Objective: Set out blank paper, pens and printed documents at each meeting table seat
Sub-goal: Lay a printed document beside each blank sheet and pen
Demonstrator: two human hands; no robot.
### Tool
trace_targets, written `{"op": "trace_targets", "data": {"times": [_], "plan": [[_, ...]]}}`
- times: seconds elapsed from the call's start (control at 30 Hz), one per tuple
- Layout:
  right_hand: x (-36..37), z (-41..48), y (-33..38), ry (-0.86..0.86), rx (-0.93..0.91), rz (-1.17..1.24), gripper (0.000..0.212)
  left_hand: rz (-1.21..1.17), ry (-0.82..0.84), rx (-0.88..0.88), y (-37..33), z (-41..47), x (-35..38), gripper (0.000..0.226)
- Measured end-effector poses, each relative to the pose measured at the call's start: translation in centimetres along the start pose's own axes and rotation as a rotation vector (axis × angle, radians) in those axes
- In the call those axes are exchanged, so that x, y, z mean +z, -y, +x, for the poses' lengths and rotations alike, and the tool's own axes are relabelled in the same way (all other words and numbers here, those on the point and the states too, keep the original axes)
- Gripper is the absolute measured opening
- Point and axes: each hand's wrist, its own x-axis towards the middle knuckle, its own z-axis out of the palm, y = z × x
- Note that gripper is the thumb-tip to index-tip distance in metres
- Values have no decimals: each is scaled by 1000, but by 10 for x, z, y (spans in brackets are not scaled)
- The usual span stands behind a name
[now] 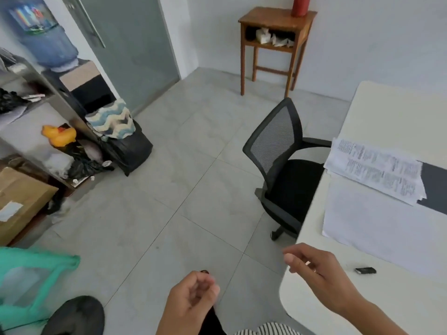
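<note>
A white meeting table (387,310) fills the right side. On it a stack of printed documents (377,170) lies partly over a sheet of blank paper (377,228) near the table edge. A small black object (365,270) lies on the table close to my right hand (319,274), which hovers over the table's near corner with loosely curled fingers and holds nothing. My left hand (191,296) is over the floor, its fingers curled round a black pen (204,271), of which only the tip shows.
A black mesh office chair (278,153) is pushed in at the table's left side. A wooden side table (273,27) stands by the far wall. Shelves (48,97), a cardboard box (21,197) and a green bag (36,281) line the left.
</note>
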Motion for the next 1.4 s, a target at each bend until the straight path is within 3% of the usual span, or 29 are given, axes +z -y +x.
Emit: {"op": "trace_targets", "data": {"times": [0.07, 0.23, 0.4, 0.73, 1.03, 1.4], "plan": [[11, 20, 0, -83, 79, 25, 9, 61, 72, 12, -9, 42, -21, 43], [47, 62, 24, -270, 234, 75, 15, 184, 263, 77, -50, 150, -74, 13], [58, 79, 45, -471, 319, 109, 10, 286, 458, 131, -104, 241, -73, 20], [12, 86, 13, -736, 516, 208, 15, 405, 807, 249, -161, 296, 55, 18], [-61, 139, -18, -818, 507, 206, 15, 575, 918, 276, -200, 343, 136, 19], [-107, 164, -55, -1012, 789, 268, 10, 840, 1174, 443, -237, 438, 319, 11]]}}
